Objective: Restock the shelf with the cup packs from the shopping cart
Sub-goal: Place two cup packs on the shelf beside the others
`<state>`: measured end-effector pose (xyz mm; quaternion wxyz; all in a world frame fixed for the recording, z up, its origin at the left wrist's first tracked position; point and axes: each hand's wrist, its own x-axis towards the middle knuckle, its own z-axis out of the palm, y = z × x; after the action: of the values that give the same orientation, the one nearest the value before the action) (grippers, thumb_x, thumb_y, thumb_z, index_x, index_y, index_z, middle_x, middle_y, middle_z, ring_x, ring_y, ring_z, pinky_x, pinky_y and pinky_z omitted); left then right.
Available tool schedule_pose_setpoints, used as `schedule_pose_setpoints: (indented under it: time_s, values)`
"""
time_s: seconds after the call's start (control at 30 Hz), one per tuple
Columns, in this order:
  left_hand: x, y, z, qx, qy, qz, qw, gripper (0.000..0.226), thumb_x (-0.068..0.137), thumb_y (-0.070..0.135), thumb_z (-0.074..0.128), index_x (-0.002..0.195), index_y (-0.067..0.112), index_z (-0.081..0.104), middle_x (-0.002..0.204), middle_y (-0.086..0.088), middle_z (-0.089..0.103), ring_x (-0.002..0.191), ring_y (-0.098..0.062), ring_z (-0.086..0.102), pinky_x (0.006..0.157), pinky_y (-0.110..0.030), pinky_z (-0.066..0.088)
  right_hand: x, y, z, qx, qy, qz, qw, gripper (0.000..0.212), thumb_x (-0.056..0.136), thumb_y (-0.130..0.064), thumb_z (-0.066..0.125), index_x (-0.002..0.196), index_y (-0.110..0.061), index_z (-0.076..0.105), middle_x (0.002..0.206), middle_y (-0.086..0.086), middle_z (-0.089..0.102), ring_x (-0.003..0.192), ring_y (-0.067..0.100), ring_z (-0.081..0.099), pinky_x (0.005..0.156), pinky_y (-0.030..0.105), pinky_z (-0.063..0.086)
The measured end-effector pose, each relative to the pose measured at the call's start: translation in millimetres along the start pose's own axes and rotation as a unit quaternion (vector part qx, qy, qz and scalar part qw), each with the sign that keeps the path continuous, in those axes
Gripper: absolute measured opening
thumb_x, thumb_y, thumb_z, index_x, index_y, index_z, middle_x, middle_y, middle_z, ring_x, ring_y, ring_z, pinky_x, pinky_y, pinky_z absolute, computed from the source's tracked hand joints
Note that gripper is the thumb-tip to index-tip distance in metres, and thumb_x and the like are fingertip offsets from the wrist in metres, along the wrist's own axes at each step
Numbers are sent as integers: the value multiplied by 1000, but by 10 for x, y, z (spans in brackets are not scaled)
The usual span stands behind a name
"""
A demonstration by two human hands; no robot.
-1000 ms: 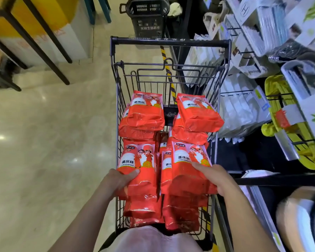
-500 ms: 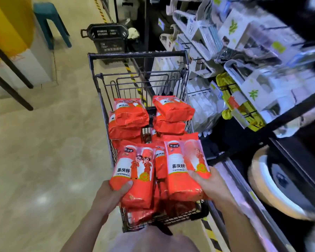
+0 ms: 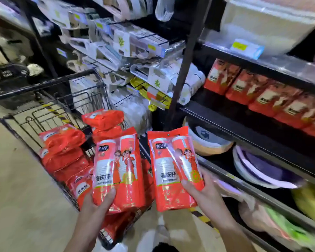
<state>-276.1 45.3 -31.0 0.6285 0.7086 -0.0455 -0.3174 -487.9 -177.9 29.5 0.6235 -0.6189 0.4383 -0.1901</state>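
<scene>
My left hand [image 3: 96, 202] grips the bottom of a red cup pack [image 3: 117, 168], held upright above the near end of the black wire shopping cart [image 3: 49, 86]. My right hand [image 3: 201, 193] grips a second red cup pack [image 3: 173, 166], lifted clear of the cart and nearer the shelf [image 3: 231, 130] on the right. Several more red packs [image 3: 64, 151] lie piled in the cart. On the shelf at the right stands a row of the same red packs [image 3: 265, 95], leaning side by side.
Hanging white packaged goods [image 3: 120, 42] fill the rack behind the cart. A black upright post [image 3: 185, 57] divides rack and shelf. Basins [image 3: 262, 166] sit on the lower shelf. A black basket [image 3: 5, 75] stands at far left. Beige floor [image 3: 16, 188] lies to the left.
Both hands lifted their packs up out of the cart, the right pack swinging towards the shelf. The view turned right, bringing the shelf with its red packs into sight.
</scene>
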Motion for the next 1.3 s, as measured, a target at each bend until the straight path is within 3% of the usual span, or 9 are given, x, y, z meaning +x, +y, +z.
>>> schedule_pose_setpoints:
  time_s: [0.17,0.27,0.43,0.53,0.6,0.73,0.9,1.13,1.3]
  values:
    - [77,319,651,-2,-61,26,998,48,83,26,81,126,21,62,104,0,78,92,-18,75,90,-37,58,-253,16,-613,67,84,-21,994,58,82,-29,83,134,-33,58,116,-8,79,105,14,76,82,27,62]
    - [137,427,1101,-6,-122,33,992,31,87,12,76,115,19,66,94,1,84,79,-14,80,69,-24,64,-339,57,-975,103,128,-20,986,54,82,-31,81,132,-32,62,118,-4,79,106,16,76,84,31,62]
    - [179,529,1942,-34,-163,66,984,49,73,19,80,120,17,67,111,-11,81,91,-24,78,78,-37,66,-319,155,-1641,141,188,-4,972,43,86,-31,79,126,-35,62,108,-10,80,96,13,78,69,24,62]
    - [181,596,2408,-16,-164,92,982,69,61,45,94,118,18,68,109,-5,82,86,-13,79,71,-27,64,-216,206,-2031,144,189,-1,971,44,87,-29,78,128,-32,63,112,-7,80,101,15,78,85,36,62]
    - [186,636,2664,14,-158,123,980,92,48,67,97,122,20,68,109,-2,82,96,-19,79,83,-34,62,-107,266,-2270,142,185,-9,972,41,90,-22,78,128,-30,64,116,-4,79,107,18,76,97,45,59]
    - [257,735,3058,60,-157,157,973,59,83,40,86,132,17,61,111,1,77,105,-20,74,82,-27,60,144,311,-2637,134,190,-23,972,48,91,-10,78,135,-21,60,120,0,78,111,18,74,101,45,58]
    - [582,910,3376,105,-148,199,963,94,57,74,92,131,24,64,119,1,79,109,-19,77,99,-49,60,580,166,-2894,84,228,-27,970,58,86,-14,84,134,-23,53,117,-5,74,105,14,73,97,49,59]
    - [1034,1158,4012,127,-146,231,954,56,81,40,92,125,23,61,114,8,74,97,-5,72,93,-38,60,1390,50,-3014,37,253,-63,965,71,82,-14,87,140,-20,46,118,-7,71,105,9,72,102,48,57]
    - [1614,1214,4424,123,-129,248,952,72,66,60,88,124,24,67,115,3,79,104,-15,77,98,-48,61,2032,7,-3048,39,285,-92,953,75,82,-10,87,142,-19,43,119,-7,69,100,0,69,96,30,56]
